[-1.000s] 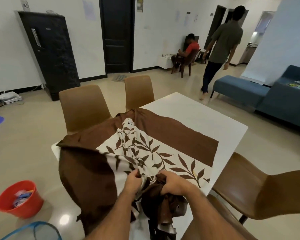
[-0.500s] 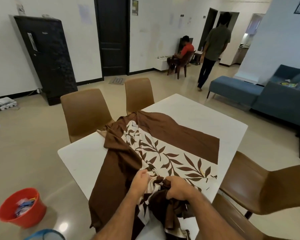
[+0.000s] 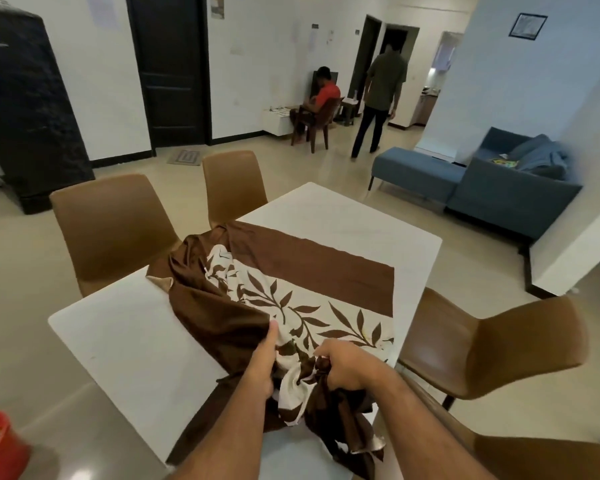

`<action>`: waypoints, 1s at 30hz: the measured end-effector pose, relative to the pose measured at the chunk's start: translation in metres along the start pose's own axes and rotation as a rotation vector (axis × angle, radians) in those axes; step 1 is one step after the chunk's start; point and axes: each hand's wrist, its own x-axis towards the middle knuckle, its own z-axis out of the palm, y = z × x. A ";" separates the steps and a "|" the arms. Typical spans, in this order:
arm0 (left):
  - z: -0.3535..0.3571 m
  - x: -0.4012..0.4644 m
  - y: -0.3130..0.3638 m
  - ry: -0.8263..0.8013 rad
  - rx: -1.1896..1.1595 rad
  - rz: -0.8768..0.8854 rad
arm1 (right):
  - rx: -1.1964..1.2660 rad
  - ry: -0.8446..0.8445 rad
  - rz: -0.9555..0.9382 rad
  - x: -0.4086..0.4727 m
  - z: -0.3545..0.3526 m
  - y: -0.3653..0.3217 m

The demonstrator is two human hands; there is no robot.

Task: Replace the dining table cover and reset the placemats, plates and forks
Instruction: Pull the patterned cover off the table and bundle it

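I gripped the bunched table cover [image 3: 291, 299] at the table [image 3: 125, 341] near edge: left hand [image 3: 262, 362] pinching brown fabric, right hand [image 3: 343, 367] fisted around folds. Gathering evenly should prevent snagging on corners.

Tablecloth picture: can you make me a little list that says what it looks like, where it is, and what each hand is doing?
cloth: brown table cover with cream leaf-print middle, bunched and crumpled
where: lying on the white table, part of the top bare
left hand: grips the brown edge
right hand: clutches a gathered bunch at the near edge
chairs: brown chairs around the table
plates, forks, placemats: none visible
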 end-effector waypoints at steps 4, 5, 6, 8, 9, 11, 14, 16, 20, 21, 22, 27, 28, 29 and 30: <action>0.012 0.019 -0.006 -0.036 0.385 0.001 | -0.091 0.129 -0.100 0.017 -0.001 0.011; 0.016 0.012 -0.008 -0.066 0.355 -0.033 | -0.100 0.147 -0.127 0.022 0.001 0.015; 0.023 -0.007 -0.005 -0.095 0.302 -0.051 | -0.093 0.152 -0.153 0.027 0.004 0.017; 0.022 -0.012 -0.013 -0.091 0.214 -0.031 | -0.032 0.154 -0.171 0.034 0.015 0.022; 0.021 -0.012 -0.017 -0.079 0.222 -0.008 | 0.027 0.148 -0.157 0.037 0.023 0.025; 0.017 -0.011 -0.025 0.021 0.324 0.025 | 0.175 0.136 -0.129 0.039 0.043 0.032; 0.009 -0.004 -0.035 0.225 0.610 0.058 | 0.278 0.079 -0.127 0.041 0.071 0.042; 0.013 -0.005 -0.036 0.338 0.817 0.099 | 0.285 0.033 -0.104 0.041 0.083 0.049; 0.025 0.004 -0.040 0.347 1.146 0.188 | 0.425 0.001 -0.029 0.050 0.087 0.069; 0.027 0.007 -0.043 0.347 1.212 0.204 | 0.442 -0.011 0.019 0.053 0.084 0.076; 0.028 0.010 -0.046 0.342 1.277 0.217 | 0.409 0.005 0.051 0.058 0.081 0.083; 0.039 0.019 -0.068 0.240 1.467 0.288 | 0.046 0.087 0.171 0.087 0.061 0.121; 0.040 0.020 -0.073 0.240 1.487 0.283 | 0.006 0.064 0.169 0.094 0.058 0.125; 0.040 0.021 -0.076 0.247 1.493 0.275 | -0.029 0.043 0.153 0.102 0.056 0.127; 0.039 0.022 -0.078 0.251 1.506 0.275 | -0.056 0.027 0.130 0.110 0.055 0.127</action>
